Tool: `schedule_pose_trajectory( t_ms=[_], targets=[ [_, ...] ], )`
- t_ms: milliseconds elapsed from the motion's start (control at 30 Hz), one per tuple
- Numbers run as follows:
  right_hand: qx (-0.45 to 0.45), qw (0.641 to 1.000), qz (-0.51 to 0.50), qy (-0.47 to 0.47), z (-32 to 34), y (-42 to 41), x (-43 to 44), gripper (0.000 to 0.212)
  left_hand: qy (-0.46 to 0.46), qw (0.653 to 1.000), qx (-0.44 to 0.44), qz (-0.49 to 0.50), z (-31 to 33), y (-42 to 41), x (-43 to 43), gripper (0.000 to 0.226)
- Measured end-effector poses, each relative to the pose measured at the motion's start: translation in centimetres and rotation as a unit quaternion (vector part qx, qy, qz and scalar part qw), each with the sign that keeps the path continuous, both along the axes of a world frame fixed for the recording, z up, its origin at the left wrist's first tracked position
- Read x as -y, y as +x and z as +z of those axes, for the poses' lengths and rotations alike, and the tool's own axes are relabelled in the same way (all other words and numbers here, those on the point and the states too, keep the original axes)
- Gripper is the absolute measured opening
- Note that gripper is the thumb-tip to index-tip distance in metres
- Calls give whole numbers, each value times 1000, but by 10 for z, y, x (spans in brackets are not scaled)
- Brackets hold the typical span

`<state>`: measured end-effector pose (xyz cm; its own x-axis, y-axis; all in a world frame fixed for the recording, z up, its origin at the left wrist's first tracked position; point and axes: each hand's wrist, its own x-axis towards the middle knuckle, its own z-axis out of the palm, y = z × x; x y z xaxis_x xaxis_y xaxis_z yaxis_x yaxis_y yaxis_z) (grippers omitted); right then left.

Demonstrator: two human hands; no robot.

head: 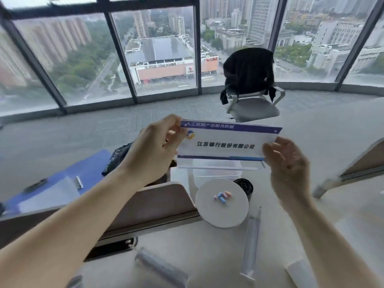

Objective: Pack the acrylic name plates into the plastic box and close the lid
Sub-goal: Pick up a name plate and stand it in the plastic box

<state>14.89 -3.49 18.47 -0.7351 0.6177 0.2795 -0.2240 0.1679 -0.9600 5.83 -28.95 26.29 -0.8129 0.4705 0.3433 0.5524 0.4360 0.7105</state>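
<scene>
An acrylic name plate with a white card, blue bands and dark Chinese lettering is held up in the air over the table. My left hand pinches its left end. My right hand holds its right end from below with the fingers curled. Its clear base edge shows just under the card. Directly below and behind it stands a translucent plastic box, partly hidden by the plate.
A round white disc with several coloured pills lies on the white table, next to a black roll and a large syringe. A blue clipboard folder lies left, and a brown divider panel stands between. An office chair with a black jacket stands by the windows.
</scene>
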Motion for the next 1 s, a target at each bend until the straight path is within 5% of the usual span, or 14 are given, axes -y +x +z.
schedule_pose_trajectory(
  t_ms=[167,533,633,767,900,1000],
  targets=[
    [33,978,197,61,71,32,83,21,24,995,69,64,41,55,127,14],
    [47,950,290,104,106,92,338,12,99,967,67,227,53,180,381,15],
    [49,942,312,115,106,116,396,8,22,964,5,264,62,211,442,25],
    [59,916,349,188,96,141,458,5,-203,949,-88,224,76,244,485,52],
    [82,896,394,189,72,154,508,15,-276,951,18,136,61,266,494,21],
    [109,884,417,181,39,158,541,15,-318,929,71,174,20,280,508,12]
  ],
)
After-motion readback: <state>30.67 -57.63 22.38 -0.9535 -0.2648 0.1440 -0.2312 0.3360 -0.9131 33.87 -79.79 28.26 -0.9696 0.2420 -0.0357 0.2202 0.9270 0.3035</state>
